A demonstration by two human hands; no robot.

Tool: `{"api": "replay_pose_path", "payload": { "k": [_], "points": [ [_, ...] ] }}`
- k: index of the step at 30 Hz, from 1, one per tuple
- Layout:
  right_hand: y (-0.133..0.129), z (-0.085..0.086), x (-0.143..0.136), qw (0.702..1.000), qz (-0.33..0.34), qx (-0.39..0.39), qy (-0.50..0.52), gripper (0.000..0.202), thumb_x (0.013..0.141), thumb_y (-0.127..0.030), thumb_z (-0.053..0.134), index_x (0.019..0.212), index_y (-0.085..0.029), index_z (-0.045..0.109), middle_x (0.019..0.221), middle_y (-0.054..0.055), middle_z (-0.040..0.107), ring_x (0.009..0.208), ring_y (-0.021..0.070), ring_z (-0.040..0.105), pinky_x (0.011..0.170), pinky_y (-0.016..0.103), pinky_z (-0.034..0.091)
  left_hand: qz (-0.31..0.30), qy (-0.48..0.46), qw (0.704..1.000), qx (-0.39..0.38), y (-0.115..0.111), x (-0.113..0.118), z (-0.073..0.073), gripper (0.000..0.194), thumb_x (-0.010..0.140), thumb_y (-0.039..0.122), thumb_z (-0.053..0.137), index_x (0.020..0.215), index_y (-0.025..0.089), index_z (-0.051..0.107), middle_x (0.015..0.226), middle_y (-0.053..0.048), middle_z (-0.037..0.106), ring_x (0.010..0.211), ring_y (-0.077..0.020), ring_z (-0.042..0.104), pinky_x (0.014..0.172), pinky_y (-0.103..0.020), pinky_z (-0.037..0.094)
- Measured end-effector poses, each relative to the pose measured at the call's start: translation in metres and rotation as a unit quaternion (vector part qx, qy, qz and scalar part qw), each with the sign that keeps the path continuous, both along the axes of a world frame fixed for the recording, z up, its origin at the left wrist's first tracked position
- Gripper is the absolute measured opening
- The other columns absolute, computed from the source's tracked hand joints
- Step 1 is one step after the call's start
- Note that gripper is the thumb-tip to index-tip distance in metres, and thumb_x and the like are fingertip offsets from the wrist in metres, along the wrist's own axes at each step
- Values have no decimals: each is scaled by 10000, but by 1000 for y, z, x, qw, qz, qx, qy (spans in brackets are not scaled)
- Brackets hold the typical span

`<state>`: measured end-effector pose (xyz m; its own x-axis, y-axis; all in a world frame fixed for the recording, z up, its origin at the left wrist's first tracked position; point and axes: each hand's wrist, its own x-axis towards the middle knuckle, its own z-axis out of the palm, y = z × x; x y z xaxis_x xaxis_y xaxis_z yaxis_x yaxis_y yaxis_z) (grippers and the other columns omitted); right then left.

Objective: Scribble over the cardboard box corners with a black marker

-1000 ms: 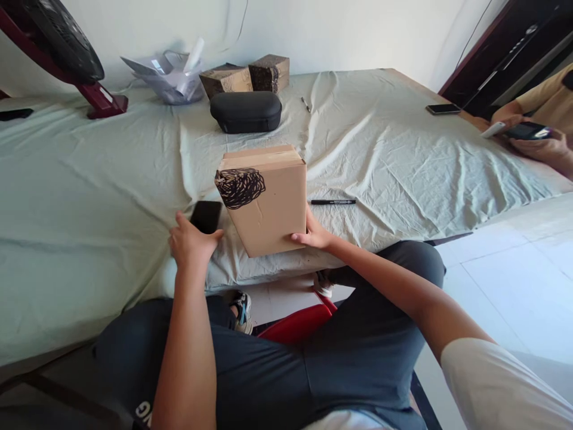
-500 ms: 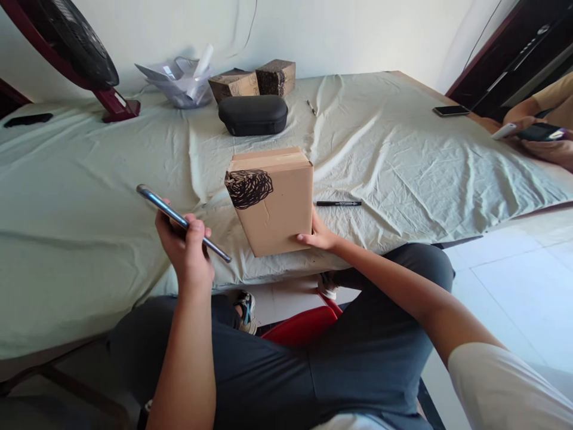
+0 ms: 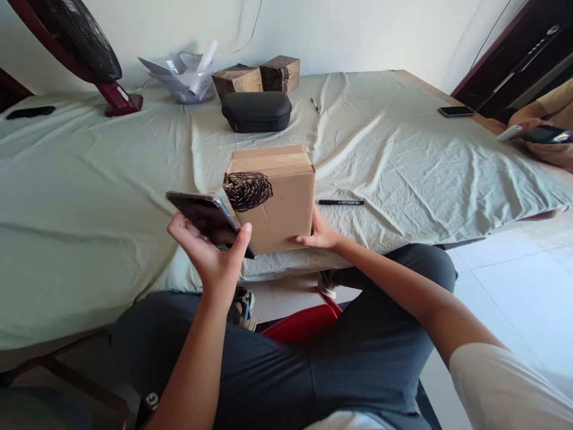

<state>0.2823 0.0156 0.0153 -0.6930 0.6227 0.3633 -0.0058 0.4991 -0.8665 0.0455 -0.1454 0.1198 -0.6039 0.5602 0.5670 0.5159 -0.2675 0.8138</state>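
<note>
A brown cardboard box (image 3: 282, 209) with a black scribble on its upper left corner stands tilted at the table's front edge. My right hand (image 3: 320, 233) grips its lower right corner, thumb on the near face. In my left hand (image 3: 215, 251) is a dark smartphone (image 3: 208, 218), its screen turned partly up, just left of the box; thumb and fingers hold its edges. Right of the box a black marker (image 3: 341, 202) lies on the cloth.
Behind the box sit a black case (image 3: 256, 112), two scribbled boxes (image 3: 280, 74), a plastic basket (image 3: 190, 89) and a fan (image 3: 120, 100). A phone (image 3: 455, 111) lies at the right; another person's hands (image 3: 541, 137) hold objects at the far right.
My left hand has moved right, close to the box, and turned the phone so that its screen shows. My right hand stays on the box.
</note>
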Motion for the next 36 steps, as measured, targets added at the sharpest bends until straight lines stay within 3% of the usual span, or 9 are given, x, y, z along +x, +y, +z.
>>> {"api": "replay_pose_path", "payload": {
  "k": [5, 10, 24, 31, 36],
  "points": [
    [-1, 2, -2, 1000, 6, 0, 0, 1583, 754, -874, 889, 1863, -348, -110, 1967, 196, 41, 1786, 506, 250, 1410, 751, 341, -10, 43, 999, -24, -2, -1, -7, 919, 773, 567, 870, 1501, 287, 383, 1440, -154, 611, 1233, -312, 718, 951, -480, 687],
    [0, 2, -2, 1000, 12, 3, 11, 1563, 767, -855, 890, 1863, -332, -94, 1961, 212, 53, 1757, 513, 314, 1406, 744, 348, -30, 18, 999, -26, -2, 2, -5, 948, 721, 546, 880, 1492, 292, 389, 1415, -144, 616, 1204, -317, 718, 923, -488, 692],
    [-4, 9, -2, 1000, 9, -18, 4, 1604, 729, -853, 920, 1864, -349, -96, 1973, 187, 39, 1788, 509, 234, 1391, 730, 387, -33, -2, 999, 8, -3, 12, 12, 851, 693, 452, 888, 1390, 276, 433, 1357, -123, 617, 1182, -273, 696, 969, -431, 641],
    [-3, 7, -1, 1000, 18, -3, 4, 1568, 781, -808, 907, 1861, -321, -119, 1974, 207, -21, 1801, 510, 215, 1410, 731, 349, -33, 1, 999, -1, -3, 10, 11, 842, 686, 464, 864, 1386, 270, 438, 1351, -122, 631, 1216, -286, 693, 998, -441, 637],
    [-3, 8, -1, 1000, 7, -7, -4, 1600, 745, -877, 892, 1867, -313, -100, 1968, 215, 20, 1796, 507, 222, 1419, 733, 334, -24, -58, 998, -18, 2, -2, 8, 841, 648, 393, 902, 1357, 272, 468, 1329, -112, 667, 1139, -263, 714, 961, -420, 635]
  ]
}}
